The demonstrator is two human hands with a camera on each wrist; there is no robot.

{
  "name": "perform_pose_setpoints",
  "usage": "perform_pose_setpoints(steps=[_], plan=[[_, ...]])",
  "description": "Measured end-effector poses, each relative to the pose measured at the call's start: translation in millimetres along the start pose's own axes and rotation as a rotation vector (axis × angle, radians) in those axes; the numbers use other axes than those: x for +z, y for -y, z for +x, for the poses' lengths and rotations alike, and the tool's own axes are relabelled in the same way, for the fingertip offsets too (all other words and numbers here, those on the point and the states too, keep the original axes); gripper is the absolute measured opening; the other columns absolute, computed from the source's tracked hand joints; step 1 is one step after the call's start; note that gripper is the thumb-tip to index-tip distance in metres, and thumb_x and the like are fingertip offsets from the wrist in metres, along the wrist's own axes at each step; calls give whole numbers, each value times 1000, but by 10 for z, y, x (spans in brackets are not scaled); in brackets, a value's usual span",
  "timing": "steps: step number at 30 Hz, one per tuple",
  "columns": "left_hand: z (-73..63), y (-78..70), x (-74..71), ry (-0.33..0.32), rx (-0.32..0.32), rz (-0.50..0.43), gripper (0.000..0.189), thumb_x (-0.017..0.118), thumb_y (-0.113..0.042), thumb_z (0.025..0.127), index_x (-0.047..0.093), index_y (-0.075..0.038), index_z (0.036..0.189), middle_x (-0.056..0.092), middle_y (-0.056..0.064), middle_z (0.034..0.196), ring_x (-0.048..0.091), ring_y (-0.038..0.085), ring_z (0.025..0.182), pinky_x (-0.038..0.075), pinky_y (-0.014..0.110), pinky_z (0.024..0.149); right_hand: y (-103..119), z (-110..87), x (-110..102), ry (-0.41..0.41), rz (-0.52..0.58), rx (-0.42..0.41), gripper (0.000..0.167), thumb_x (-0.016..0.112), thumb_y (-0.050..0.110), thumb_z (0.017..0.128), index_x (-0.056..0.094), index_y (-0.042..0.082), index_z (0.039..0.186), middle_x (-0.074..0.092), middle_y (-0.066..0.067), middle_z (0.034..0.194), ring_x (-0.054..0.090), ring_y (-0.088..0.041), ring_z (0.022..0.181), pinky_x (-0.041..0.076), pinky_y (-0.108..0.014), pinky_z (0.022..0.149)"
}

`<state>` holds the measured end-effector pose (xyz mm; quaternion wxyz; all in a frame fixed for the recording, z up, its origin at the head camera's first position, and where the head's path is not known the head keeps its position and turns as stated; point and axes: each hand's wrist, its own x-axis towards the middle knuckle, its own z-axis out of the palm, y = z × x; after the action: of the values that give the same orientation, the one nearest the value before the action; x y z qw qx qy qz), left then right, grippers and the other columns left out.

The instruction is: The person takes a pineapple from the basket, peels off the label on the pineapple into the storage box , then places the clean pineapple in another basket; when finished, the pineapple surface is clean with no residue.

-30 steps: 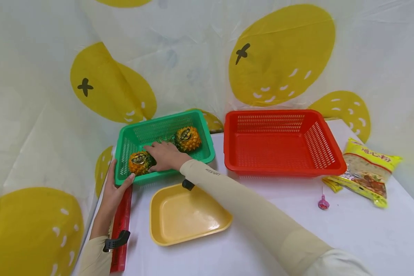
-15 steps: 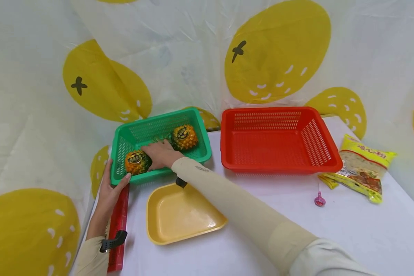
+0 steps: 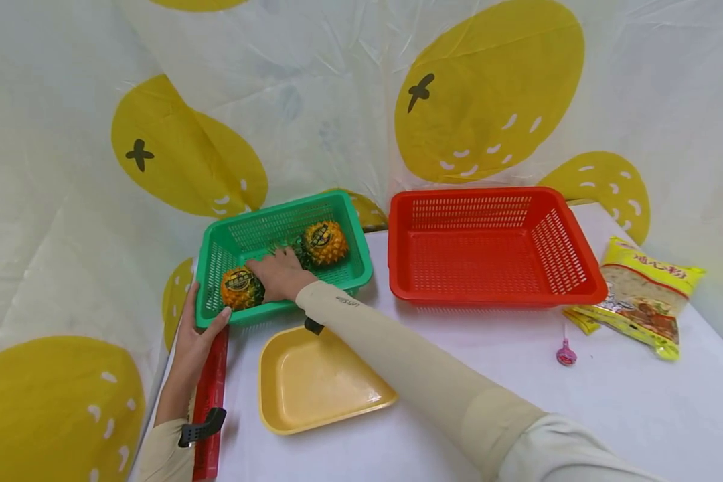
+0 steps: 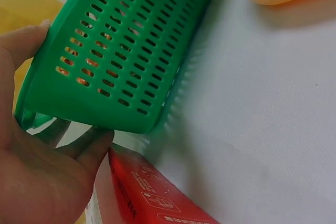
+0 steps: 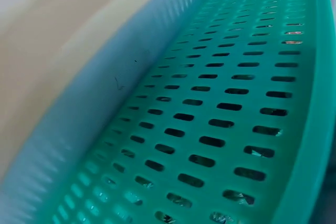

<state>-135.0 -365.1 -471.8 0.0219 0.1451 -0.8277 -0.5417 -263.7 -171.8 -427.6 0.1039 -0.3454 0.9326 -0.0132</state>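
Note:
In the head view a green plastic basket point(image 3: 277, 311) stands tilted at the back left. My left hand point(image 3: 193, 345) grips its near left corner; in the left wrist view the thumb point(image 4: 26, 43) lies at the rim and the fingers curl below. Reaching into the basket, my right hand point(image 3: 280, 274) holds the leafy end of a small orange pineapple point(image 3: 237, 286), its fingertips partly hidden. Another pineapple point(image 3: 327, 243) lies at the basket's right end, leaves toward my hand. Only the slotted basket wall point(image 5: 220, 103) fills most of the right wrist view.
A yellow tray point(image 3: 319, 388) sits in front of the green basket, partly under my right forearm. A red basket point(image 3: 497, 294) stands to the right. Beyond it lie a yellow pasta bag point(image 3: 645, 294) and a pink lollipop point(image 3: 566, 353). A red box point(image 3: 211, 408) lies beside my left forearm.
My right hand has shifted slightly left, farther over the leafy end of the left pineapple. The left hand stays on the basket corner. The head view has moved a little.

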Motion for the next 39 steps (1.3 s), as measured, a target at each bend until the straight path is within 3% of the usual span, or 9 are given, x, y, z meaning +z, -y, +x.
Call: perform_pose_setpoints(steps=[8,18,27,34,39], plan=[[-19,-17,49,-9,-4,-16,96,72,-41,101,4,-49,168,7,-6,176,13,30,158,31,61,118,-26,-6,-1,14,12,-3,96,81,57,89,31,32,166,62,5,144,42,-33,146,25,-50,123],[32,-3,18,-7,27,-19,96,72,-44,101,4,-48,168,7,-7,176,15,33,158,33,62,116,-121,-26,3,-97,60,-47,93,83,61,85,39,33,163,57,5,150,52,-28,135,35,-50,114],[-6,7,4,-22,10,-30,95,72,-40,101,6,-51,168,7,-7,176,12,32,159,31,64,118,-116,-125,-59,-114,105,-63,94,83,61,85,38,36,164,50,1,157,47,-34,140,33,-63,114],[9,-27,-2,-35,9,-37,92,72,-44,101,8,-53,167,8,-10,176,11,30,159,32,63,118,-125,-183,-216,-142,171,-101,92,84,56,86,40,34,164,49,-2,157,47,-31,133,38,-58,111],[-15,-21,-3,-28,-36,-46,93,73,-44,100,8,-55,166,7,-9,176,9,30,159,31,61,118,-129,-249,-294,-145,193,-130,92,84,53,86,40,32,164,48,-4,156,47,-28,128,46,-50,104]])
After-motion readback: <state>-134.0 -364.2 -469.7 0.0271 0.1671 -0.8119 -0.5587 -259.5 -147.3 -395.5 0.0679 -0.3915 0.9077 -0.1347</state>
